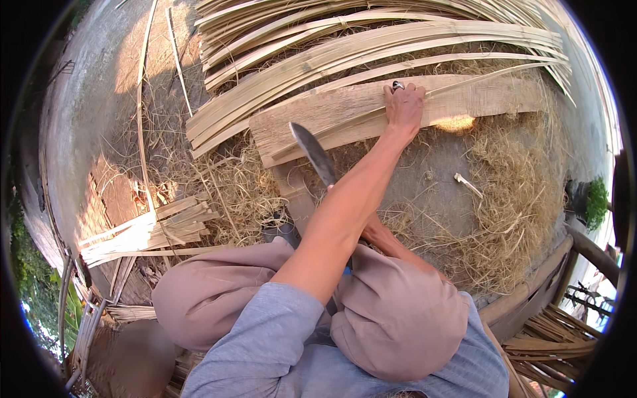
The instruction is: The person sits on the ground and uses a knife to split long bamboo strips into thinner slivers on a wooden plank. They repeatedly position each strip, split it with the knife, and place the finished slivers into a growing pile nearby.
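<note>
My left arm crosses over the right one, and my left hand (404, 107) is on the wooden board (292, 126). Its fingers are curled down on a thin bamboo strip (478, 80) that runs slantwise along the board, and a ring shows on one finger. Below and left of it, my right hand (330, 188) is mostly hidden behind the left forearm. From that hand a dark, broad-bladed knife (310, 148) sticks out, its tip pointing up and left over the board's lower edge. The handle is hidden.
Long split bamboo strips (312, 69) lie in rows beyond the board. A shorter bundle of strips (152, 229) is at the left. Curly shavings (517, 199) cover the ground on both sides. My bent knees (398, 312) are close below the arms. A wooden rail (531, 278) stands at the right.
</note>
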The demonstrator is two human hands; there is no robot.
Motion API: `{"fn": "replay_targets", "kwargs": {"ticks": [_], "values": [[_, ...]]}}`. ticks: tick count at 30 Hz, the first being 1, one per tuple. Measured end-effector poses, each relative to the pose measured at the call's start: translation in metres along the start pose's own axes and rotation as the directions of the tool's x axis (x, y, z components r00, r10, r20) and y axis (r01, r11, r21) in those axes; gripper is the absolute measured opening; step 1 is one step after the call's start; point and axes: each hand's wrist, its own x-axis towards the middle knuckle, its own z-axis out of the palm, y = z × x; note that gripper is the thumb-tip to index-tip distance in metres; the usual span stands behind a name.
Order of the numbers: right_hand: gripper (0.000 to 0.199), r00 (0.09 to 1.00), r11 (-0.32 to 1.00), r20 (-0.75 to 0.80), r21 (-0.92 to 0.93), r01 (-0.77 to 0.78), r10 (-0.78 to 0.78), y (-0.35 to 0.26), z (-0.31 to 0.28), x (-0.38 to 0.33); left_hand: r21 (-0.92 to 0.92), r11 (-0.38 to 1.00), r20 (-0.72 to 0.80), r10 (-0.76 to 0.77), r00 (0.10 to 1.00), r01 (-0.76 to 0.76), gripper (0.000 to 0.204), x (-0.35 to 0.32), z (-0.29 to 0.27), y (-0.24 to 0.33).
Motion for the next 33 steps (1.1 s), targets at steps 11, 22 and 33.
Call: {"fn": "replay_targets", "kwargs": {"ticks": [11, 22, 33], "values": [[0.055, 0.979, 0.978, 0.157, -0.180, -0.101, 0.130, 0.010, 0.020, -0.004, 0.024, 0.998, -0.112, 0.054, 0.992, -0.051, 0.009, 0.000, 0.011, -0.006], [0.025, 0.951, 0.992, -0.304, -0.090, -0.085, 0.054, 0.000, -0.024, 0.017, -0.212, 0.975, 0.163, -0.023, 0.986, 0.058, 0.028, 0.015, -0.007, -0.014], [0.041, 0.990, 0.968, -0.036, -0.217, 0.123, -0.134, -0.021, 0.009, -0.006, -0.232, 0.970, 0.200, -0.022, 0.980, 0.069, 0.029, 0.024, -0.011, -0.016]]}}
